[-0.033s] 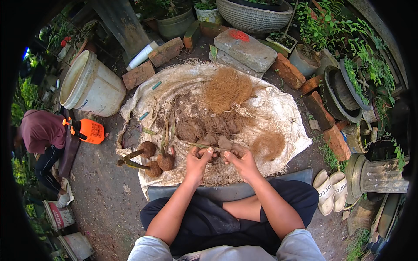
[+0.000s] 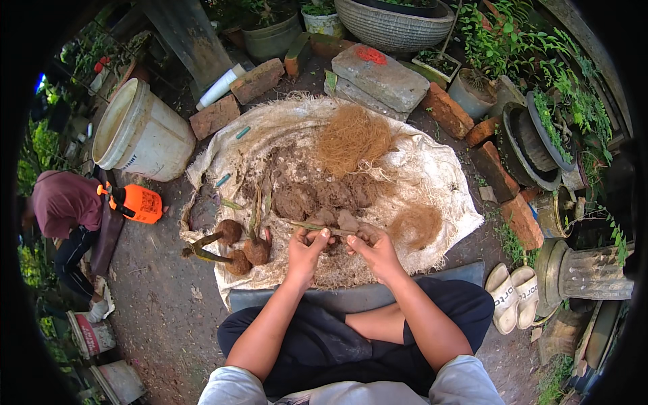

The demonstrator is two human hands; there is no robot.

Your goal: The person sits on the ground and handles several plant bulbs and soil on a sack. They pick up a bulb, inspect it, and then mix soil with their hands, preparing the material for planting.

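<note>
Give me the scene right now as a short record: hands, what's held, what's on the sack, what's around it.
Left hand: pinching the thin stem
Right hand: pinching the same stem, farther right
On sack: dark soil in the middle, large fibre clump beyond it, small fibre clump to the right, three brown balls with stems at left
Left of sack: white bucket, orange sprayer
Right of sack: sandals

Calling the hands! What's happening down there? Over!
Left hand and right hand: both pinching one thin greenish strip. Soil clumps just beyond it. Brown balls with stems off to the left.
</note>
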